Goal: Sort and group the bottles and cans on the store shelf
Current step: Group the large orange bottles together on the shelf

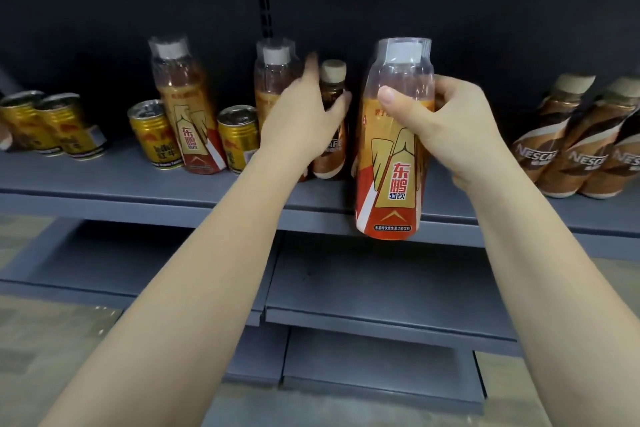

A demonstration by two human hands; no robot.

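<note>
My right hand (450,125) grips a tall orange-and-red drink bottle (391,163) by its clear upper part and holds it upright in front of the grey shelf's (138,184) edge. My left hand (301,118) reaches onto the shelf with blurred, spread fingers around a small brown coffee bottle (333,80); the thumb lies across its front. Two more orange bottles stand on the shelf, one at the left (183,107) and one behind my left hand (273,76). Gold cans stand beside them (152,132) (238,135), and two more at the far left (48,121).
Several brown Nescafe bottles (568,149) stand grouped at the right of the shelf. A dark back panel closes the shelf behind. Lower grey shelves (381,288) step out below, above a light floor.
</note>
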